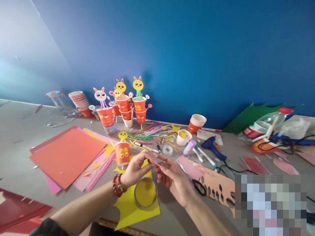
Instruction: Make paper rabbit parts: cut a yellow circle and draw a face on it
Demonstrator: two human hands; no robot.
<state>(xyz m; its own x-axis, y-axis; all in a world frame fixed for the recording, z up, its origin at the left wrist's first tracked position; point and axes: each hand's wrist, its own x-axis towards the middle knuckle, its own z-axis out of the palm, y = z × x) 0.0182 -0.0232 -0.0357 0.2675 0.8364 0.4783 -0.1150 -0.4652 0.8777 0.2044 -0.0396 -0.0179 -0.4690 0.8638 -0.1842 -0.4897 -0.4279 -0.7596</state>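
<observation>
My left hand, with red bead bracelets at the wrist, is closed in a pinch. Opposite it, my right hand pinches too, thumb against fingers. Between the fingertips a small piece of pink paper shows, mostly covered. Under my hands lies a yellow sheet with cut-out edges, and a round tape ring rests on it. Just beyond my left hand stands a red paper cup topped with a yellow bunny face.
Coloured paper sheets are stacked at left. Bunny-faced cups stand by the wall. Pipe cleaners, a glue stick and a blue glue gun with a cord lie beyond my hands. Black-handled scissors lie at right.
</observation>
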